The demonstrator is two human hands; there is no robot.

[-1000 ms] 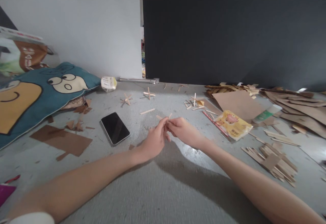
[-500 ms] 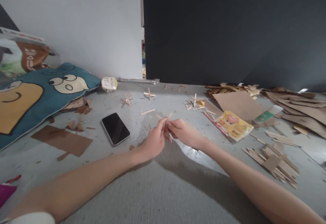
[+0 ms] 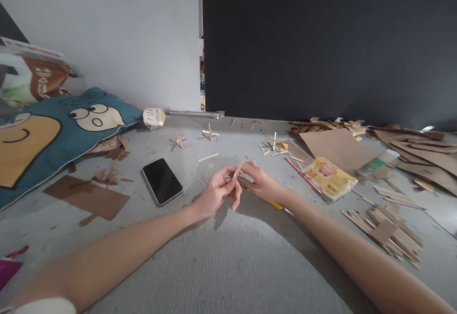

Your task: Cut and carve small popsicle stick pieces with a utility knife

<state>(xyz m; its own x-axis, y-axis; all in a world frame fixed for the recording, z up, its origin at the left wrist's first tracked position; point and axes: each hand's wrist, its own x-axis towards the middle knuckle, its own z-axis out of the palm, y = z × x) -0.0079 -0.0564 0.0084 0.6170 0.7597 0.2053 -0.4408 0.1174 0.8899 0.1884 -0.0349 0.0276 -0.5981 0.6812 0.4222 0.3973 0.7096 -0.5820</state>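
My left hand (image 3: 218,191) is closed, with a flat wooden craft stick (image 3: 237,171) pinched between thumb and fingers, tilted upward. My right hand (image 3: 262,180) meets it from the right, its fingers bent against the stick's upper part; the fingertips are partly hidden. Beneath the right hand and wrist shows a yellow ridged tool (image 3: 273,204), mostly covered; I cannot tell if the hand touches it. Beyond the hands lie a loose craft stick (image 3: 207,157) and small crossed-stick pieces (image 3: 210,133), (image 3: 178,140).
A phone (image 3: 162,181) lies left of my hands, near brown cardboard (image 3: 85,195) and a blue pillow (image 3: 102,111). To the right are a yellow packet (image 3: 330,178), a red-striped pencil (image 3: 303,178), a glue stick (image 3: 378,162), a stick pile (image 3: 387,232) and cardboard sheets (image 3: 335,146).
The craft stick has turned more upright and shows more clearly in my left fingers. My right hand has shifted slightly right and away from me, and the yellow tool beneath it has come into sight.
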